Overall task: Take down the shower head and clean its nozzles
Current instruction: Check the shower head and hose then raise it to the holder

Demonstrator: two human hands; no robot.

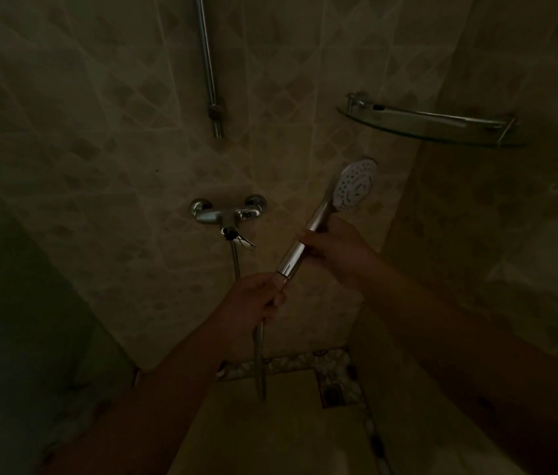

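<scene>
The chrome shower head [356,186] is off the wall and points up to the right, its white round nozzle face turned toward me. My right hand [336,245] grips the middle of its handle. My left hand [253,299] is closed around the handle's lower end, where the metal hose [259,365] joins it. The hose hangs down from my left hand toward the floor. Part of the handle is hidden by my fingers.
The mixer tap [228,214] with its lever sits on the tiled wall left of the head. A vertical slide rail [209,70] runs above it. A glass corner shelf [435,121] hangs at upper right. A floor drain [332,394] lies below. The room is dim.
</scene>
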